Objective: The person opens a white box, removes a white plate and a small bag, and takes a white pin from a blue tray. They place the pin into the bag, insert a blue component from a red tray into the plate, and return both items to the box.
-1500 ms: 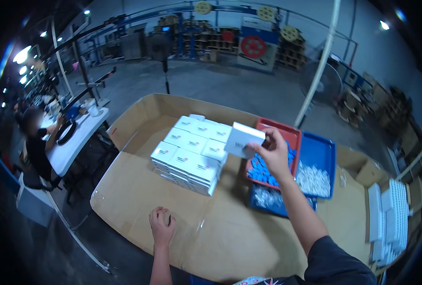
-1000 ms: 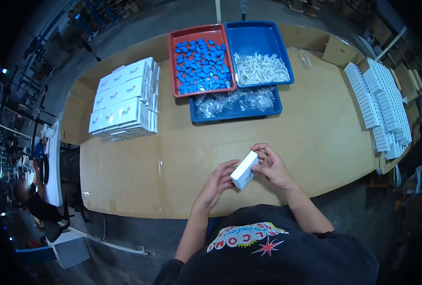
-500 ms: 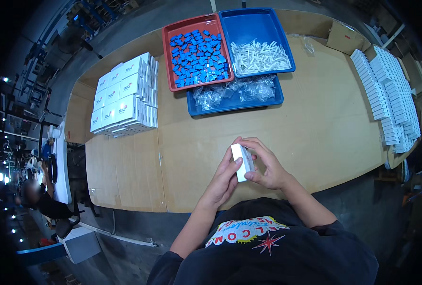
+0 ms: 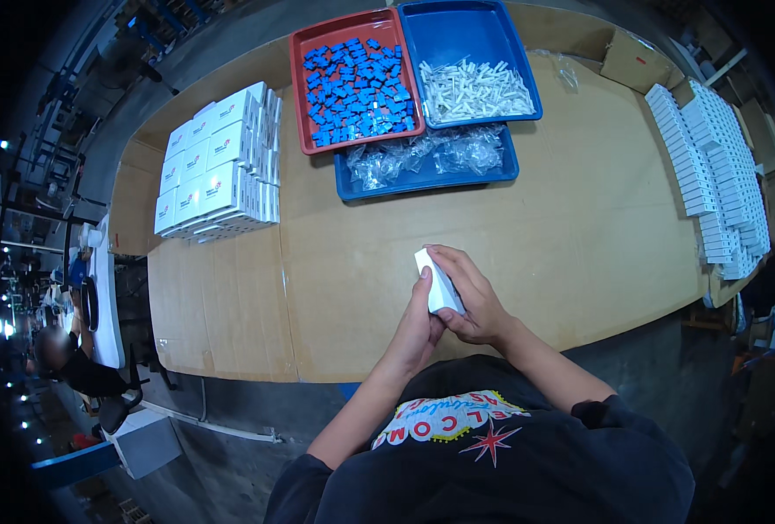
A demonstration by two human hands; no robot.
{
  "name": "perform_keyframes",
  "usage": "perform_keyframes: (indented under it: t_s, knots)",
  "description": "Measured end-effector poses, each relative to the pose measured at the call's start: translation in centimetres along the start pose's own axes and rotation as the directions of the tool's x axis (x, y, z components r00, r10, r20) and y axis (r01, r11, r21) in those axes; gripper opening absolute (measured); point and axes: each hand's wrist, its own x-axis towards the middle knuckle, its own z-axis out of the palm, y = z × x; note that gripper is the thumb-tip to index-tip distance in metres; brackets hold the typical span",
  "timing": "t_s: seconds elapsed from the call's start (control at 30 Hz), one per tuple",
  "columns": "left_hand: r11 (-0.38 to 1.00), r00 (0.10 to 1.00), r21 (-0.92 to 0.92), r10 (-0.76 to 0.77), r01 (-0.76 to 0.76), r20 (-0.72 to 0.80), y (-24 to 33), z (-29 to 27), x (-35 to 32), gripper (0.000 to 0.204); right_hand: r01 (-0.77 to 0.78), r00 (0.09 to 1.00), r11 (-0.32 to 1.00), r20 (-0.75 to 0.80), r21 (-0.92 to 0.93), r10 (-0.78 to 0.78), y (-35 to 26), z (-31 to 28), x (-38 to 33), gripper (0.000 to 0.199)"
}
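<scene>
A small white box (image 4: 440, 286) is held between both my hands above the near part of the cardboard-covered table (image 4: 509, 253). My left hand (image 4: 416, 325) grips its left side, with the thumb up along the edge. Around the right side wrap the fingers of my right hand (image 4: 473, 297), with its thumb near the lower end. The box stands tilted, a narrow white side facing up. My palms and fingers hide its other faces.
White boxes (image 4: 204, 175) are stacked at left, and more narrow ones (image 4: 710, 175) at right. Behind my hands are a red tray (image 4: 302, 87) of blue pieces, a blue tray (image 4: 466, 35) of white pieces and a lower blue tray (image 4: 422, 190) of clear plastic. A person (image 4: 90, 367) sits far left.
The box has turned in my hands, its narrow side now showing more. My right fingers have closed over its far end. The whole view has shifted slightly.
</scene>
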Motion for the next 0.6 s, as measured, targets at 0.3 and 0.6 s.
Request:
perform_keyframes:
  t_s: [0.3,0.6]
  knots:
    - [0.997,0.997,-0.012,0.079,-0.079,0.013,-0.7,-0.4,0.3,0.057,0.114,0.987,0.989,-0.101,-0.094,-0.123,0.3,0.7,0.3,0.083]
    - [0.989,0.991,-0.073,0.132,-0.13,0.027,-0.9,-0.9,0.2,0.056,0.123,0.99,0.99,-0.055,-0.064,-0.127,-0.5,1.0,1.4,0.084]
